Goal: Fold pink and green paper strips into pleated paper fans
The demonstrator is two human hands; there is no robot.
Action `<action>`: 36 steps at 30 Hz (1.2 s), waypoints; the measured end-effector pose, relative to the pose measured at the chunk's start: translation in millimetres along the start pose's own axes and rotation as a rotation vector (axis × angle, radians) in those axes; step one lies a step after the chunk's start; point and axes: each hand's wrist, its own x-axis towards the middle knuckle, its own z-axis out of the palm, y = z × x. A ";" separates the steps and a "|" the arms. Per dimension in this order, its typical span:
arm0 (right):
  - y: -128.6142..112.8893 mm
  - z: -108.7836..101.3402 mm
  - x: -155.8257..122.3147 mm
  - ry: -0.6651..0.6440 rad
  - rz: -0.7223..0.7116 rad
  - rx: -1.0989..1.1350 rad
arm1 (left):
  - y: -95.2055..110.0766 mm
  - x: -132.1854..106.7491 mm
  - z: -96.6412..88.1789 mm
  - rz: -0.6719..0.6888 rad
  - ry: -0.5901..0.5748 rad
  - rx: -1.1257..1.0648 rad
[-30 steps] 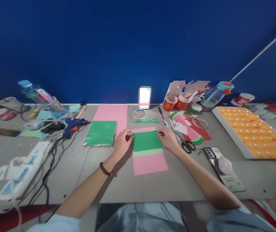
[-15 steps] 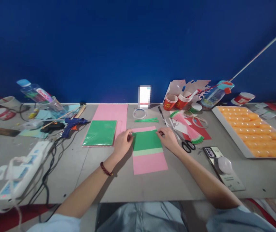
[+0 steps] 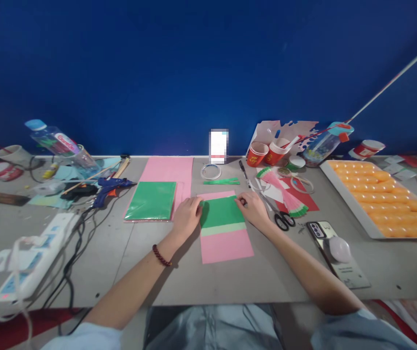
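Note:
A sheet of green paper (image 3: pixel 222 212) lies across a pink sheet (image 3: pixel 226 247), with a pale green strip (image 3: pixel 223 229) showing along the green sheet's near edge. My left hand (image 3: pixel 188 214), a beaded bracelet on its wrist, is closed at the green paper's upper left edge. At the upper right corner, the fingers of my right hand (image 3: pixel 252 206) pinch the same paper. Green strips (image 3: pixel 221 181) lie just beyond the sheets. Black-handled scissors (image 3: pixel 284 220) rest to the right of my right hand, near a watermelon-coloured paper fan (image 3: pixel 285 192).
Left of my hands sits a wrapped pack of green paper (image 3: pixel 150 201); farther left are a blue glue gun (image 3: pixel 112 190) and a power strip (image 3: pixel 37 257) with cables. To the right lie a phone (image 3: pixel 338 255) and a tray of orange balloons (image 3: pixel 383 197). Red paper cups (image 3: pixel 257 154) stand behind.
My left hand has shifted very slightly, and its fingers sit a little lower at the green paper's edge. The sheets and my right hand stay almost where they were.

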 end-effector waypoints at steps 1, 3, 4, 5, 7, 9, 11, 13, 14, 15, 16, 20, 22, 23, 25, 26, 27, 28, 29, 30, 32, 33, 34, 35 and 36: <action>-1.0 -0.1 -0.1 0.003 0.001 -0.011 | 0.9 0.5 -1.1 0.015 0.000 0.014; -3.7 -0.3 -0.3 0.006 -0.001 -0.042 | 1.9 1.1 -2.1 0.049 0.008 0.029; -5.0 -0.3 -0.4 0.004 -0.004 -0.062 | 1.9 1.3 -1.9 0.077 0.007 0.027; -6.4 -0.1 -0.6 0.004 -0.011 -0.084 | 1.6 1.3 -1.1 0.115 -0.002 0.020; -8.5 0.7 -1.0 0.010 -0.032 -0.126 | 0.1 1.3 1.3 0.205 -0.042 0.000; -9.7 2.1 -1.5 0.021 -0.053 -0.162 | -1.8 1.3 3.5 0.267 -0.091 -0.005; -10.0 3.7 -2.0 0.029 -0.063 -0.187 | -2.9 1.3 4.1 0.287 -0.128 0.009; -9.8 4.8 -2.4 0.028 -0.067 -0.207 | -2.0 0.7 2.5 0.290 -0.151 0.037; -9.5 5.2 -2.4 0.029 -0.068 -0.215 | -0.7 -0.1 1.3 0.294 -0.155 0.055; -9.3 5.4 -2.4 0.029 -0.068 -0.220 | 1.3 -1.3 0.1 0.303 -0.158 0.070; -9.1 5.5 -2.2 0.029 -0.067 -0.222 | 3.8 -2.8 -1.1 0.314 -0.157 0.078; -9.3 4.9 -1.1 0.024 -0.058 -0.231 | 16.3 -10.1 -3.2 0.395 -0.179 0.005; -9.6 4.5 -0.6 0.026 -0.060 -0.234 | 21.6 -12.4 -3.3 0.463 -0.230 -0.047; -9.7 4.4 -0.5 0.029 -0.060 -0.231 | 23.4 -13.0 -3.4 0.492 -0.256 -0.063; -9.7 4.3 -0.5 0.035 -0.061 -0.218 | 25.2 -13.1 -3.8 0.522 -0.285 -0.078; -9.6 4.4 -0.7 0.037 -0.062 -0.212 | 25.3 -12.8 -4.0 0.525 -0.290 -0.081; -9.5 4.6 -0.8 0.039 -0.062 -0.205 | 25.1 -12.4 -4.3 0.524 -0.290 -0.084; -9.3 4.8 -1.0 0.041 -0.061 -0.199 | 24.6 -12.1 -4.5 0.523 -0.290 -0.085; -9.3 5.1 -1.3 0.042 -0.059 -0.192 | 24.2 -11.8 -4.7 0.523 -0.291 -0.084; -9.3 5.3 -1.5 0.046 -0.053 -0.185 | 23.8 -11.6 -4.9 0.524 -0.292 -0.081; -10.3 4.9 -1.8 0.060 -0.032 -0.172 | 23.7 -11.6 -5.0 0.522 -0.293 -0.077; -11.2 3.9 -1.8 0.067 -0.025 -0.163 | 23.9 -11.8 -4.9 0.520 -0.293 -0.076; -12.5 2.2 -1.8 0.075 -0.024 -0.149 | 24.1 -12.2 -4.6 0.516 -0.292 -0.076; -14.3 -0.4 -1.6 0.077 -0.032 -0.128 | 24.3 -12.7 -4.0 0.513 -0.290 -0.074; -16.4 -4.0 -1.3 0.071 -0.048 -0.100 | 24.4 -13.3 -3.1 0.512 -0.285 -0.069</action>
